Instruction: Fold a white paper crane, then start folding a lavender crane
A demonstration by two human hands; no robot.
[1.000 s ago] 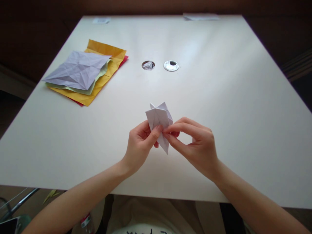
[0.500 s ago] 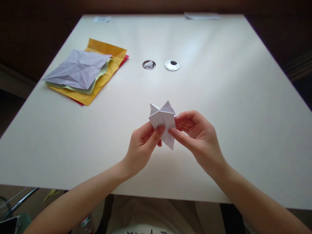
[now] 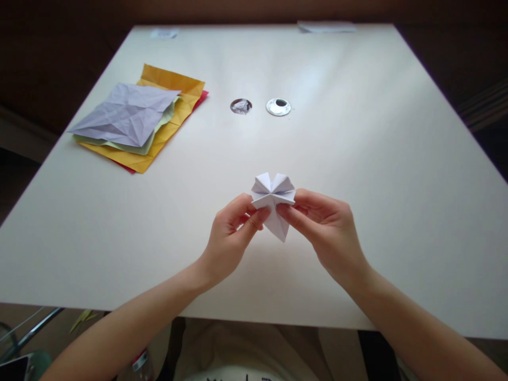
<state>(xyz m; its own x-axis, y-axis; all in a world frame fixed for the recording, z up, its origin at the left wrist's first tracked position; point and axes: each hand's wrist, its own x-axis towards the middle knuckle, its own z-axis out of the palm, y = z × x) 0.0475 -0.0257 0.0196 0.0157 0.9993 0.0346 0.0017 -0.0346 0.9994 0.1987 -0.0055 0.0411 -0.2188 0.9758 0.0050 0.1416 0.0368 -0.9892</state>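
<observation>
Left hand [image 3: 232, 230]: thumb and fingers pinching the left side of the folded white paper [image 3: 272, 201]. Paper sits between both hands, held up over the near-middle of the table [image 3: 400, 211], several flaps fanned out at the top, one point hanging down. Right hand [image 3: 327, 225]: pinching the right side, thumb in front, fingers behind, mostly hidden.

Step in hand looks like opening and setting the flaps. To do it well: light, even pinch on both sides, thumbs low near the centre fold, ease the flaps apart equally, crease along existing lines; a hard tug could tear the centre or skew it.

Around, left to right: dark phone-like device [image 3: 15, 368] below table level; yellowish scraps [image 3: 82, 320] there too; on the table, a stack with a pale lilac sheet [image 3: 127, 114] over green, yellow [image 3: 174, 106] and red ones, well apart from the hands; bottle [image 3: 142, 364] below the near edge; round hole [image 3: 241, 107]; silvery round insert [image 3: 278, 107]; pale strip [image 3: 327, 27] at the far edge. Main obstruction: the person's own fingers, covering the paper's sides; its back can't be seen.
</observation>
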